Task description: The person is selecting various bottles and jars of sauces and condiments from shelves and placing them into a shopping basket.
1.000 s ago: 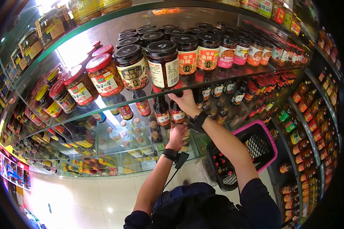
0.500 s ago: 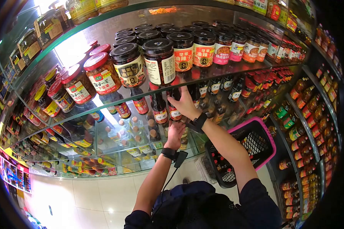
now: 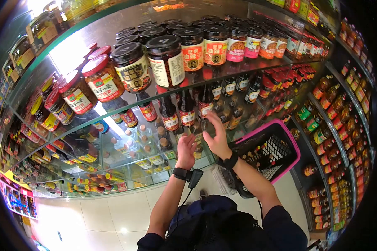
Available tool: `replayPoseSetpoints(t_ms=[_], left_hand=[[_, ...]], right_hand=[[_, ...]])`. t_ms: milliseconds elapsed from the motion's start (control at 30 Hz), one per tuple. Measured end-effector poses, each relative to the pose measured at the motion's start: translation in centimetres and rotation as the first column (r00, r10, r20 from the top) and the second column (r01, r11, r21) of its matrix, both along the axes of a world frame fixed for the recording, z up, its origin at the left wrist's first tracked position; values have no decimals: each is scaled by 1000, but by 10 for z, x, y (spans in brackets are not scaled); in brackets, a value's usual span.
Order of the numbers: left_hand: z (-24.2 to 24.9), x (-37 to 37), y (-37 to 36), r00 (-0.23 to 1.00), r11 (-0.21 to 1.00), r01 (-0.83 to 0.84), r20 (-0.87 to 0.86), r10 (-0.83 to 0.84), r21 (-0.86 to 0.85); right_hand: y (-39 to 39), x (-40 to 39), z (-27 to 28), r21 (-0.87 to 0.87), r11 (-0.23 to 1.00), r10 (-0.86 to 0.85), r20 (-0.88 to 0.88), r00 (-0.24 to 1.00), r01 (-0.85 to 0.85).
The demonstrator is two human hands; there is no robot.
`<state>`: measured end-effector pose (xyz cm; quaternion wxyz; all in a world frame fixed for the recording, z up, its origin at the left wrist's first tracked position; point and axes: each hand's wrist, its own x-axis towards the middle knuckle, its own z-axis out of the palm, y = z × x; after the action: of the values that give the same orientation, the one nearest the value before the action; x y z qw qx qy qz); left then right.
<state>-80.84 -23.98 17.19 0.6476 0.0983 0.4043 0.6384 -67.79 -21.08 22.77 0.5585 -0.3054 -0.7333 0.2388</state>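
Three dark sauce bottles with red-and-white labels stand side by side at the front of the middle shelf: a left bottle (image 3: 169, 113), a middle bottle (image 3: 187, 109) and a right bottle (image 3: 205, 100). My right hand (image 3: 217, 139) is open, thumb apart, its fingertips overlapping the base of the right bottle in this view. Just below the middle bottle is my left hand (image 3: 186, 151), palm turned up, fingers loosely bent and nothing in it. Both wrists wear black bands.
Above the bottles, a glass shelf (image 3: 125, 105) holds lidded jars, among them a black-lidded jar (image 3: 165, 60). A black basket with a pink rim (image 3: 298, 146) stands at the right with several bottles inside. Bottle racks (image 3: 322, 167) line the right side. Pale floor tiles (image 3: 100, 215) lie below.
My right hand has drawn back from the bottles, down and to the right, its fingers spreading. My left hand has lowered slightly. The view has shifted a little.
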Motion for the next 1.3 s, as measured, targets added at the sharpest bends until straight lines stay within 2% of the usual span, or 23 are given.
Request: replayPoseSetpoints(t_ms=[67,200,267,333,400,433,500,567,700,767,800,867,900,967,1000,1067,1100,1233,1267,1300], left_hand=[[-3,-2,-7,999,997,-50,7,50,54],[-21,8,-20,995,995,-95,15,95,24],[-40,18,-29,996,997,-82,26,82,-4],[-65,31,-39,999,996,-17,49,21,-84],[-89,48,-51,998,987,24,62,-14,-158],[-96,57,-59,997,971,52,70,-37,-232],[-109,72,-74,994,930,106,76,-85,-353],[-119,85,-87,990,911,133,88,-106,-389],[-138,97,-105,986,887,163,103,-131,-433],[-140,99,-110,986,877,161,102,-129,-452],[-141,100,-109,988,876,153,103,-119,-458],[-140,106,-107,988,876,151,86,-125,-459],[-140,111,-106,990,880,143,66,-127,-452],[-144,126,-102,992,886,125,45,-118,-446],[-147,136,-100,992,889,123,45,-115,-440],[-156,160,-95,994,894,112,42,-104,-435],[-162,175,-91,992,896,124,56,-110,-427],[-169,240,-76,989,900,134,108,-97,-414],[-172,260,-70,985,899,142,150,-87,-415],[-174,280,-65,980,894,161,176,-94,-418]], right_hand=[[-20,17,-29,-16,997,-79,20,997,79],[-68,55,-104,-277,929,-264,-33,964,245],[-101,81,-137,-399,865,-328,6,945,303],[-133,103,-164,-481,815,-389,-39,920,325],[-164,132,-189,-540,732,-444,84,892,415],[-177,142,-191,-610,672,-475,80,876,420],[-193,161,-197,-586,639,-525,141,839,499],[-202,182,-197,-570,573,-587,215,781,588],[-191,228,-222,-591,514,-632,229,740,622],[-177,247,-221,-657,412,-588,339,735,632],[-166,255,-219,-659,410,-589,337,734,631],[-147,266,-215,-660,415,-489,419,765,626],[-139,272,-216,-662,413,-491,416,765,625],[-120,291,-234,-749,489,-412,253,875,447],[-111,301,-245,-750,491,-408,251,878,443],[-93,326,-262,-856,311,-309,318,896,412],[-86,343,-271,-857,314,-304,317,898,409],[-61,401,-274,-849,373,-47,386,921,375],[-53,429,-298,-851,371,-33,387,921,371],[-44,457,-324,-716,533,48,559,828,452]])
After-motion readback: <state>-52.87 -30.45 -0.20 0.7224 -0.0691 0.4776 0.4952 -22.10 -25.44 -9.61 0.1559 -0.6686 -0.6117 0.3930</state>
